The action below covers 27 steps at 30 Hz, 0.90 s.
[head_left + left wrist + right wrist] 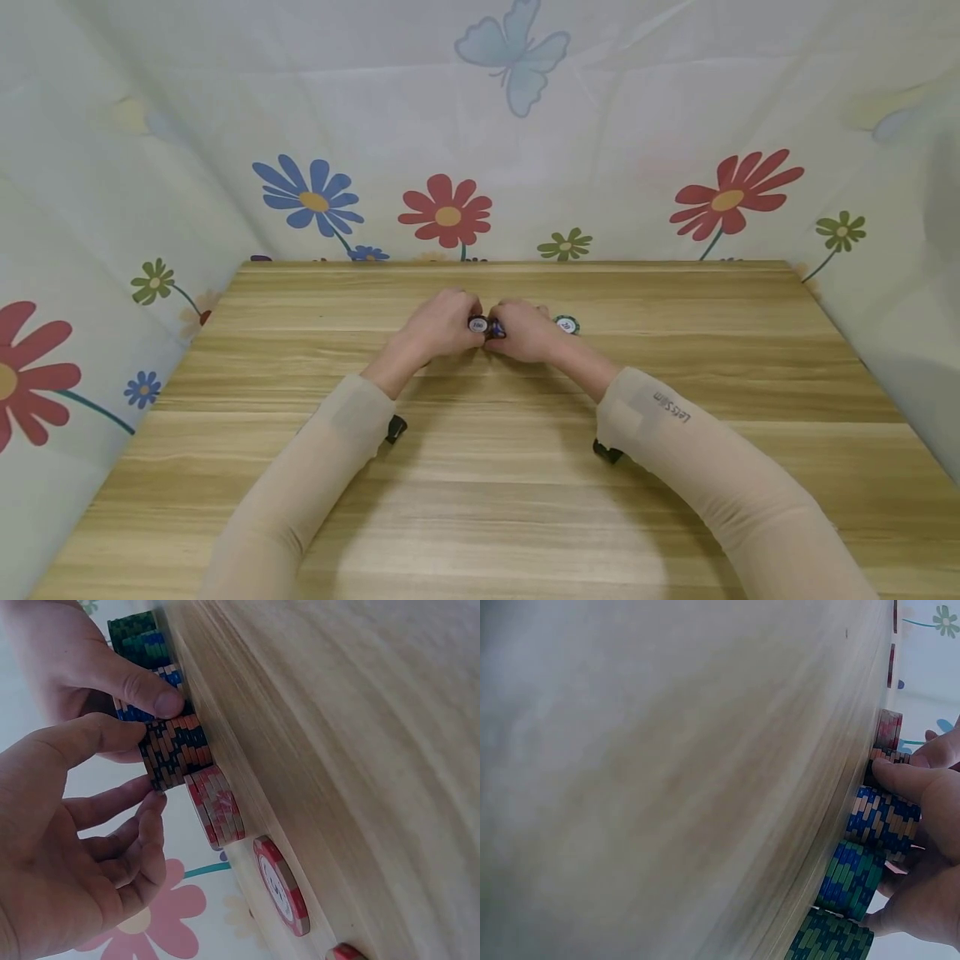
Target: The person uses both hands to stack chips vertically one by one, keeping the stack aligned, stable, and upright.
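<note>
Poker chips stand in short stacks in a row. My left hand [447, 323] pinches the stack of black chips [174, 754] between thumb and fingertips; the top chip reads 100 in the head view. My right hand [527, 331] curls round the stack of blue chips [883, 821] beside it, its thumb lying across the edge where the blue and black stacks meet. Behind the right hand's fingers stand a blue-green stack [850, 879] and a green stack [829, 937]. A short stack of red chips [215, 806] sits beside the black one, close to my left fingertips.
A single red chip [280, 886] lies flat past the red stack, with part of another red chip [346, 952] at the frame's bottom. The wooden table [495, 467] ends at a flower-printed curtain [600, 125] behind the chips.
</note>
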Each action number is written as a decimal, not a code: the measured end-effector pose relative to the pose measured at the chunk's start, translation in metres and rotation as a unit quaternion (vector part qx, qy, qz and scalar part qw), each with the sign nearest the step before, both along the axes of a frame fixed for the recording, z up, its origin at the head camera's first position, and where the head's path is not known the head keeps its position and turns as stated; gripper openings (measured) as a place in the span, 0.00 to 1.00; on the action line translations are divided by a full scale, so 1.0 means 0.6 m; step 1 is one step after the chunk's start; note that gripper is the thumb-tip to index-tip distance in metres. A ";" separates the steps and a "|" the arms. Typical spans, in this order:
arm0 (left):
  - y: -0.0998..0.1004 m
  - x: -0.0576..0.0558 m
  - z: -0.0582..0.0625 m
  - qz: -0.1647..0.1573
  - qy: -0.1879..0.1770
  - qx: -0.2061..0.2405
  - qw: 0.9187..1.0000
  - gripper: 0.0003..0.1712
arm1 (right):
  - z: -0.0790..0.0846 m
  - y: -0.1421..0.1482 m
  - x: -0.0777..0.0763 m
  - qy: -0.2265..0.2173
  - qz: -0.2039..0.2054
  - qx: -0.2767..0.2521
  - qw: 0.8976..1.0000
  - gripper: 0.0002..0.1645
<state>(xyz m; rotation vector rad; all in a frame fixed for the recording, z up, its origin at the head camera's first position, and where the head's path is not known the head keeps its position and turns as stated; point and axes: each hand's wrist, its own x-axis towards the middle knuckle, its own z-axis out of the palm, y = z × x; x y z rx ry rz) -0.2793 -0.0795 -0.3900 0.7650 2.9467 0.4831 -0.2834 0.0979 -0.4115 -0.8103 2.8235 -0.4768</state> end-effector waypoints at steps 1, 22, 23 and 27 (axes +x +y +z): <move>0.000 0.000 0.000 -0.001 0.000 0.000 1.000 0.07 | 0.001 0.000 0.000 0.000 0.000 0.000 1.000 0.19; -0.005 0.007 -0.001 -0.004 -0.008 -0.012 1.000 0.25 | 0.003 -0.001 0.002 -0.003 -0.003 0.003 1.000 0.20; -0.007 0.009 -0.001 -0.005 -0.011 -0.011 1.000 0.27 | 0.003 -0.001 0.003 -0.003 -0.003 0.003 1.000 0.20; -0.017 0.013 0.002 -0.006 -0.017 -0.009 1.000 0.30 | 0.006 -0.001 0.003 -0.006 -0.003 0.004 1.000 0.22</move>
